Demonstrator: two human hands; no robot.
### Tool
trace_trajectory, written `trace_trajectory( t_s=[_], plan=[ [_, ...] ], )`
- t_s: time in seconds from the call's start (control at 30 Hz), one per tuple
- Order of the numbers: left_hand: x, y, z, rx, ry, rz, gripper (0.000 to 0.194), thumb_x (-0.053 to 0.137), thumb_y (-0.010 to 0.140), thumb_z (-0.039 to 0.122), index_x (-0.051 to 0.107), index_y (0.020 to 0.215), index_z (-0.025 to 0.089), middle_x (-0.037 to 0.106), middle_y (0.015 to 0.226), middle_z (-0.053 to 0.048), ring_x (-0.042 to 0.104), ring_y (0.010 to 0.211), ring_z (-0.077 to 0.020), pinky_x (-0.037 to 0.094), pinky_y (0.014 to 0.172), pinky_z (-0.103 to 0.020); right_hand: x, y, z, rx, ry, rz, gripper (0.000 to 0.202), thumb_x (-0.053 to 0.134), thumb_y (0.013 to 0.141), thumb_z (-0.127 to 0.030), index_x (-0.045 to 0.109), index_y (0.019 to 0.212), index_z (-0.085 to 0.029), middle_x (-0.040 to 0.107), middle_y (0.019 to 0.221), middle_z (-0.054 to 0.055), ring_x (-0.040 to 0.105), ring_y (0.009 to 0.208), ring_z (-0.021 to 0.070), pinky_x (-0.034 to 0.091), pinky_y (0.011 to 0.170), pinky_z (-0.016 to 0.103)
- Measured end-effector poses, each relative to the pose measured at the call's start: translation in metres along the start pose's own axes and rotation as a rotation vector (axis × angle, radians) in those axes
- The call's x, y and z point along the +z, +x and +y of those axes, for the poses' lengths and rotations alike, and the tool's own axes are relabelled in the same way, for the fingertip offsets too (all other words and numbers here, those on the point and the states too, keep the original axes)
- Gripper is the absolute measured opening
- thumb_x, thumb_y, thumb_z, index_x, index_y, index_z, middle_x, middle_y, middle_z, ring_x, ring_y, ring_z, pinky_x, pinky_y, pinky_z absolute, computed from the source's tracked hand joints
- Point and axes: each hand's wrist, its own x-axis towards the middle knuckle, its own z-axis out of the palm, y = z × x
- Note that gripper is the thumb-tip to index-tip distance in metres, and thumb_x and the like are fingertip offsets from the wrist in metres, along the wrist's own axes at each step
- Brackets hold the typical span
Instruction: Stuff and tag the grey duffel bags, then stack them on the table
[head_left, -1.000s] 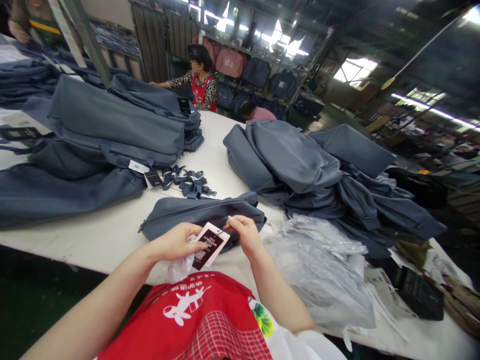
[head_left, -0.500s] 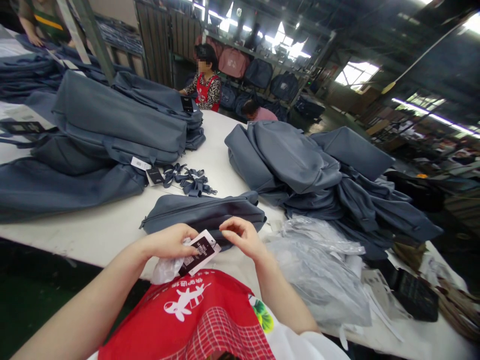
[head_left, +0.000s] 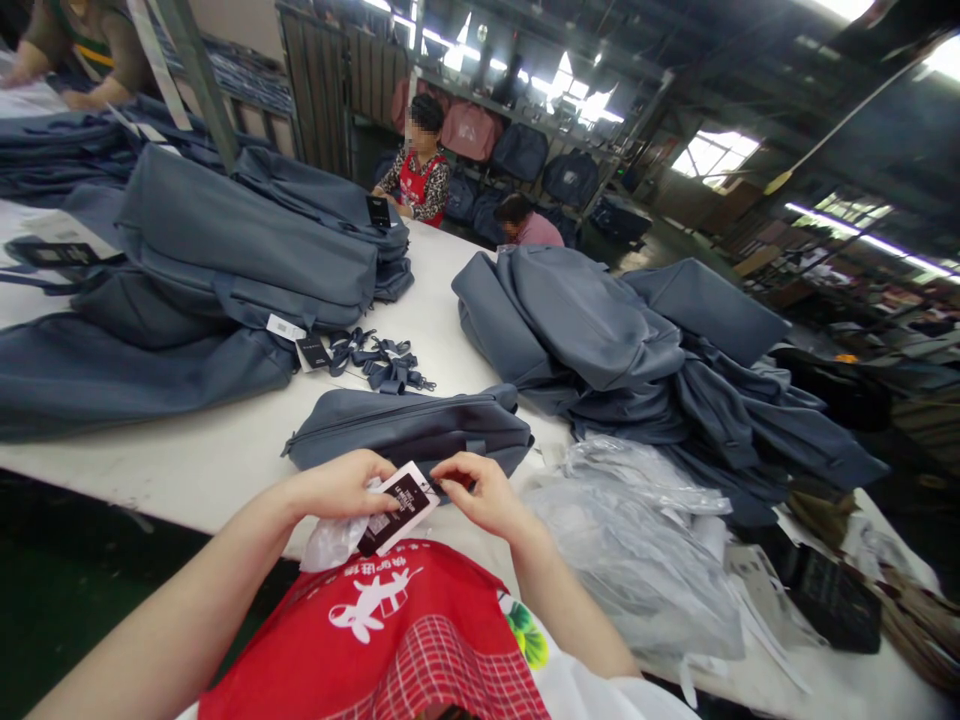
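Note:
My left hand (head_left: pixel 346 484) is closed on a black and white pair of hang tags (head_left: pixel 402 508), thumb on top. Crumpled white film (head_left: pixel 331 543) hangs beneath the same hand. At the tags' upper corner my right hand (head_left: pixel 480 490) pinches a thin dark tag string (head_left: pixel 433 484). Just beyond both hands a blue-grey zipped bag (head_left: pixel 390 428) lies on the white table (head_left: pixel 217 455); the hands partly cover its near side.
Blue-grey bags (head_left: pixel 247 240) are stacked on the left, and another heap (head_left: pixel 585 310) is at the right. Dark strap pieces (head_left: pixel 386 360) lie behind the zipped bag. Clear plastic bags (head_left: pixel 637 560) spread near my right arm. A co-worker in a red apron (head_left: pixel 421 180) is across the table.
My right hand has moved in to the tags' corner, and its fingertips have closed on the string. My left hand stays almost where it was. The co-worker across the table has shifted posture.

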Motion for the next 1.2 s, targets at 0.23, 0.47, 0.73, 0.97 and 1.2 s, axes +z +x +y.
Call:
trace_trajectory(
  t_s=[0.23,0.47,0.73,0.97,1.2],
  plan=[
    [0.002,-0.001,0.001,-0.004,0.013,0.002,0.026,0.060,0.078,0.036,0.073,0.090,0.018,0.074,0.085,0.001,0.065,0.079,-0.0193,0.045,0.070,-0.021,0.009,0.000,0.002,-0.094,0.019,-0.042,0.024,0.061,0.073,-0.007,0.072,0.090,-0.020,0.066,0.081,0.001,0.057,0.067,0.0110,0.044,0.061,0.022],
    [-0.001,-0.003,-0.003,0.018,-0.093,-0.006,0.029,0.062,0.078,0.038,0.073,0.094,0.016,0.074,0.092,-0.001,0.066,0.084,-0.0209,0.047,0.074,-0.022,0.010,0.005,0.014,0.103,0.116,0.137,0.005,0.069,0.075,-0.023,0.067,0.073,-0.018,0.064,0.069,0.000,0.055,0.060,0.0114,0.042,0.058,0.023],
    [-0.003,-0.008,0.007,0.075,-0.286,-0.082,0.034,0.067,0.077,0.043,0.073,0.094,0.014,0.074,0.094,-0.005,0.066,0.085,-0.0222,0.052,0.078,-0.027,0.007,0.003,0.005,0.095,0.827,-0.119,0.029,0.078,0.069,-0.035,0.057,0.068,-0.016,0.060,0.082,0.002,0.048,0.064,0.0092,0.038,0.056,0.021],
    [0.001,-0.011,0.008,0.060,-0.520,-0.211,0.037,0.071,0.075,0.043,0.073,0.098,0.014,0.074,0.096,-0.008,0.068,0.083,-0.0226,0.055,0.077,-0.029,-0.009,0.004,0.005,0.057,0.799,-0.302,0.036,0.079,0.068,-0.042,0.055,0.065,-0.016,0.057,0.077,0.002,0.048,0.064,0.0104,0.037,0.056,0.022],
    [-0.003,-0.018,-0.008,0.045,-0.638,-0.250,0.039,0.073,0.071,0.043,0.073,0.097,0.013,0.075,0.095,-0.010,0.070,0.082,-0.0245,0.057,0.077,-0.032,-0.041,-0.001,0.015,0.005,0.914,-0.122,0.043,0.078,0.066,-0.049,0.046,0.064,-0.020,0.052,0.064,-0.002,0.036,0.043,0.0055,0.026,0.040,0.019]
  ],
)
